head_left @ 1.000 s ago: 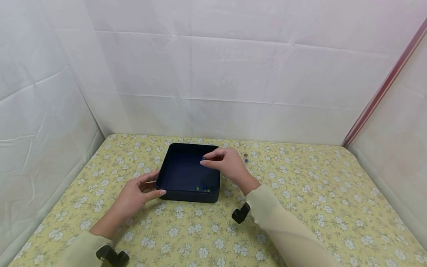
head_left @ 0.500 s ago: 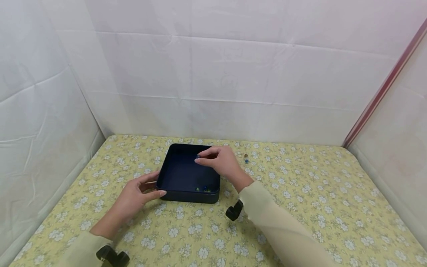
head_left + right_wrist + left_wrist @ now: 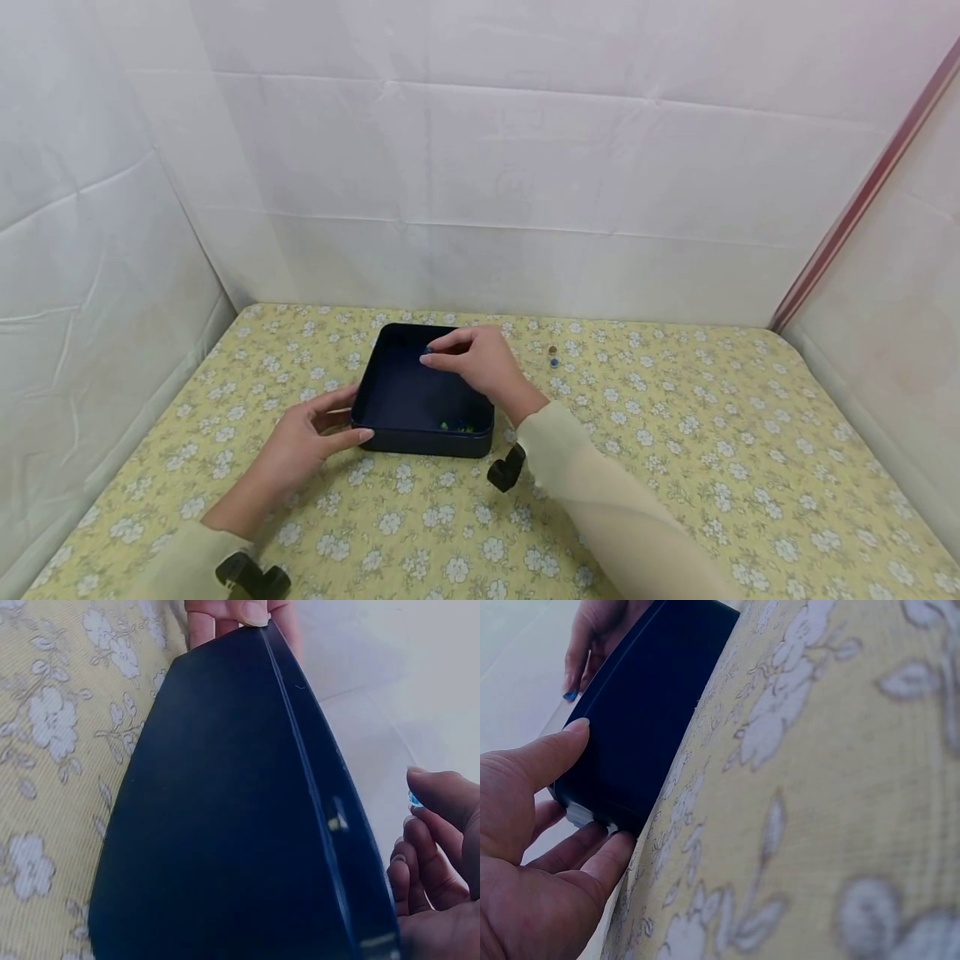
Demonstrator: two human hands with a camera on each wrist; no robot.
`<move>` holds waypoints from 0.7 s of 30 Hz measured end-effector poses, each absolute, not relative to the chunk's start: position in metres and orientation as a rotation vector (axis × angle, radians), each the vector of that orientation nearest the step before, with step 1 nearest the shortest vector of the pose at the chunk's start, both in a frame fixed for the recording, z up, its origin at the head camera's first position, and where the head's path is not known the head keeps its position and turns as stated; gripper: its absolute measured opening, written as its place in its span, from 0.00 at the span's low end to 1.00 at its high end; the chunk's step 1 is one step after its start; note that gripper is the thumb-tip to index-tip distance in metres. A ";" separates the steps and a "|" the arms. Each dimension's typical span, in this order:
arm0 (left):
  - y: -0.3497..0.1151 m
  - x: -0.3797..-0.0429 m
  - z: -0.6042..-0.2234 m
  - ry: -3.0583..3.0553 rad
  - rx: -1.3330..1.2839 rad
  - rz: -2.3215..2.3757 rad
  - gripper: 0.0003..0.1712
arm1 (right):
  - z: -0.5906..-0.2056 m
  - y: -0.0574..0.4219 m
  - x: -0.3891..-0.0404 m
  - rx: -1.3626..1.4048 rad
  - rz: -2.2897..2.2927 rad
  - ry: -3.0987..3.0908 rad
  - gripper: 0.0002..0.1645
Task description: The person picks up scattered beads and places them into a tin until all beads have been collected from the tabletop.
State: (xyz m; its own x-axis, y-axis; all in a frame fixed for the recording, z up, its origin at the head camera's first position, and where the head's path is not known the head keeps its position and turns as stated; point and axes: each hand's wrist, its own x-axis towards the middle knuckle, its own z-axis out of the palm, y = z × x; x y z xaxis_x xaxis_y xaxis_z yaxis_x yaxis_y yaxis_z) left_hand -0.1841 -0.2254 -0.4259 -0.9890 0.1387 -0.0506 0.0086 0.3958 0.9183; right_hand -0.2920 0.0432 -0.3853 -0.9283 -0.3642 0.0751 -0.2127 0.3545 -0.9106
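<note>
A square dark blue box [image 3: 423, 442], without a lid, stands on the flowered cloth. My left hand [image 3: 303, 437] grips its near left corner, thumb on the front wall and fingers along the left side. Over the box's interior, my right hand [image 3: 487, 365] pinches a small blue glassy bead [image 3: 414, 799] between thumb and fingertips. Several small green and blue beads [image 3: 445, 426] lie inside, by the near right corner. Beyond the right wall, a brown bead [image 3: 552, 350] and a blue bead [image 3: 554, 362] sit on the cloth.
The yellow flowered cloth [image 3: 675, 467] covers the whole table. White sheeting [image 3: 480, 167] hangs behind it and on both sides, with a red strip [image 3: 862, 204] at the right corner. Black straps [image 3: 507, 468] are worn at both wrists.
My right hand has moved left, from near the box's right wall farther over its interior, still pinching the blue bead. The left hand and the box have stayed in place.
</note>
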 end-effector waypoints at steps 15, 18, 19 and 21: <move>-0.226 -0.185 -0.426 2.500 0.121 1.671 0.45 | -0.393 0.024 -0.297 -0.411 -1.498 2.527 0.11; -0.226 -0.185 -0.426 2.500 0.118 1.667 0.45 | -0.395 0.021 -0.298 -0.388 -1.492 2.530 0.10; -0.227 -0.185 -0.426 2.501 0.118 1.666 0.45 | -0.395 0.020 -0.298 -0.378 -1.487 2.533 0.10; -0.227 -0.185 -0.426 2.505 0.120 1.665 0.45 | -0.395 0.017 -0.298 -0.358 -1.474 2.539 0.10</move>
